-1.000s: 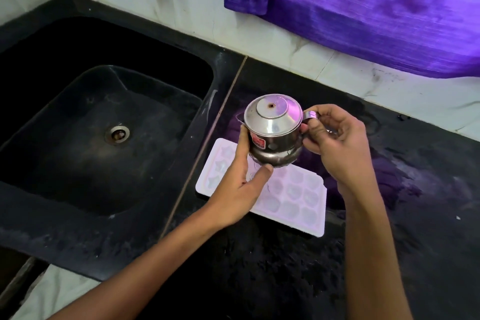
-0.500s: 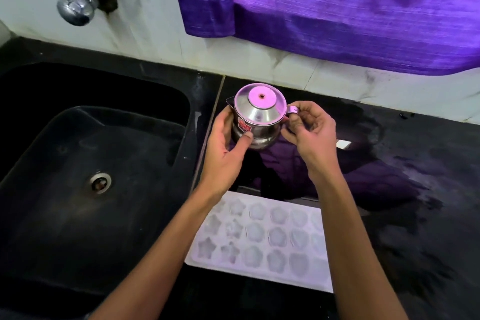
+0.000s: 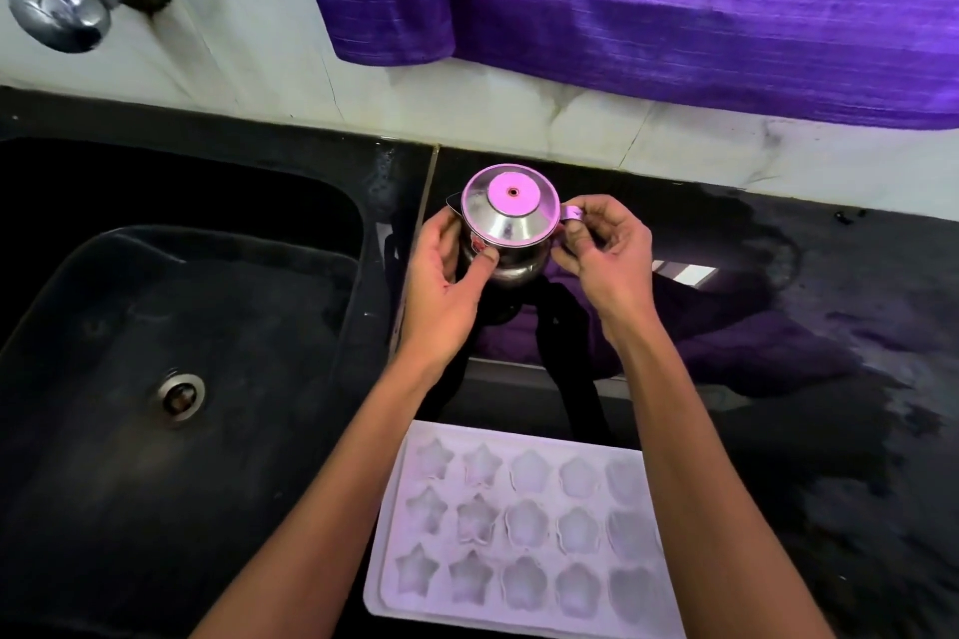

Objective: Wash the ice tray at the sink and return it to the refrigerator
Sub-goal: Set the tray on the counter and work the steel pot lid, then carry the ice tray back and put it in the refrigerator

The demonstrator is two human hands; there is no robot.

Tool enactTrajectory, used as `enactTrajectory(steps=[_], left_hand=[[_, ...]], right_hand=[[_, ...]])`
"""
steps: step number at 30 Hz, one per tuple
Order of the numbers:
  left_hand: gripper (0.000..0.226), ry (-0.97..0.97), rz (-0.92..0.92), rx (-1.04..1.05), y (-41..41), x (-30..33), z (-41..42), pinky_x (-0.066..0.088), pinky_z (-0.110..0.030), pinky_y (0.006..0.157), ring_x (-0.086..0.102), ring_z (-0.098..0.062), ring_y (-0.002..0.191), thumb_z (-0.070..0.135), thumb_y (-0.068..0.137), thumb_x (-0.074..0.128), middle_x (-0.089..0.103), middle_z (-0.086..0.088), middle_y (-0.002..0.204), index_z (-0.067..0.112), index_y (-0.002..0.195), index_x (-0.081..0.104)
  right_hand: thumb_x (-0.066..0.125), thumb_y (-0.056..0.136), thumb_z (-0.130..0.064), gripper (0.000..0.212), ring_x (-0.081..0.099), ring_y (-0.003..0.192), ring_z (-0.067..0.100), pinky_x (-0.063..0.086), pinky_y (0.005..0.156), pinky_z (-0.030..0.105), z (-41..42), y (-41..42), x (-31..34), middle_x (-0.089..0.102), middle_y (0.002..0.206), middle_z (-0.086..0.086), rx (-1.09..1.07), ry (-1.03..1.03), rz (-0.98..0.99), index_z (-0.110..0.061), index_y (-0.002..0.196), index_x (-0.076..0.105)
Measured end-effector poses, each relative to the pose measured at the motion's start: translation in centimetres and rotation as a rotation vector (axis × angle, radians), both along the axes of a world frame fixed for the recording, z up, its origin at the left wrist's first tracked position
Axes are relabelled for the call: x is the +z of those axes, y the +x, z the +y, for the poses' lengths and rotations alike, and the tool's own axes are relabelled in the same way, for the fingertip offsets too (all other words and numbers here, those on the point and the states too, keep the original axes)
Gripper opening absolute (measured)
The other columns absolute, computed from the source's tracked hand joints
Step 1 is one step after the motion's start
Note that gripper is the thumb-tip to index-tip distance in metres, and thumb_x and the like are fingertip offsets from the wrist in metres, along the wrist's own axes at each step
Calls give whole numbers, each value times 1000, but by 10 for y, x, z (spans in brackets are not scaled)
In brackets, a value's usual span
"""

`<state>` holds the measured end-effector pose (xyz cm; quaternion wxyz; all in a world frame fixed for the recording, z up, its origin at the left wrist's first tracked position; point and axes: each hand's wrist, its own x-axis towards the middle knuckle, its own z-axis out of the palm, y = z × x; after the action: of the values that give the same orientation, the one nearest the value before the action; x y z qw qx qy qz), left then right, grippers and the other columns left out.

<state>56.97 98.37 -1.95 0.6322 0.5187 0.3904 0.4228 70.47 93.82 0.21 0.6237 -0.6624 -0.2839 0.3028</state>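
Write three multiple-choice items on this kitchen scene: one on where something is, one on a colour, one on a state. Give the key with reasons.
1. Where does the ice tray lie?
A. in the sink
B. on the black counter, right of the sink
C. under the tap

2. What colour is the cloth hanging on the wall?
A. purple
B. green
C. white

3. How is the steel pot held?
A. by no hand
B. by one hand
C. by both hands

Key: 1 B, the tray rests flat on the counter beside the sink. 2 A, it is plainly purple. 3 C, the left hand cups its body while the right hand pinches its handle.
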Motion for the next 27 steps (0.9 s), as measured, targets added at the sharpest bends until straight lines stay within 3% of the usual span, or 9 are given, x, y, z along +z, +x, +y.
enactTrajectory(steps=[4, 12, 19, 23, 27], left_hand=[[52, -5, 9, 6, 2, -4, 2, 40, -14, 103, 47, -14, 130, -4, 89, 59, 50, -11, 140, 3, 137, 38], [54, -26, 71, -48, 1, -9, 10, 38, -18, 107, 44, -7, 130, 0, 90, 59, 47, -1, 140, 9, 139, 37], [60, -51, 177, -69, -16, -2, 5, 32, -20, 108, 37, -18, 139, -3, 92, 55, 36, -9, 152, 7, 146, 31], [55, -62, 203, -32, -43, 0, -14, 34, -13, 99, 40, -22, 136, -7, 92, 53, 41, -14, 147, 4, 143, 35], [52, -79, 253, -15, -80, 0, -43, 39, -19, 98, 46, -12, 125, -4, 93, 53, 46, -12, 144, 5, 142, 39]], right_hand=[[50, 94, 3, 27, 57, 75, 4, 55, 70, 22, 3, 1, -9, 61, 83, -4, -6, -3, -2, -21, 84, 60], [52, 92, 3, 21, 62, 76, 2, 57, 76, 25, 6, 6, -18, 63, 87, -6, 15, -23, 0, -16, 90, 60], [59, 87, 6, 38, 61, 113, 17, 50, 98, 37, -15, 17, -30, 64, 111, -5, 102, -138, -111, -21, 114, 59], [59, 88, 5, 37, 62, 112, 24, 51, 93, 36, -52, 17, -34, 64, 114, 3, 110, -149, -44, -18, 117, 57], [57, 87, 8, 34, 65, 100, 22, 53, 86, 27, -103, 13, -31, 65, 109, 6, 116, -148, -11, -21, 106, 59]])
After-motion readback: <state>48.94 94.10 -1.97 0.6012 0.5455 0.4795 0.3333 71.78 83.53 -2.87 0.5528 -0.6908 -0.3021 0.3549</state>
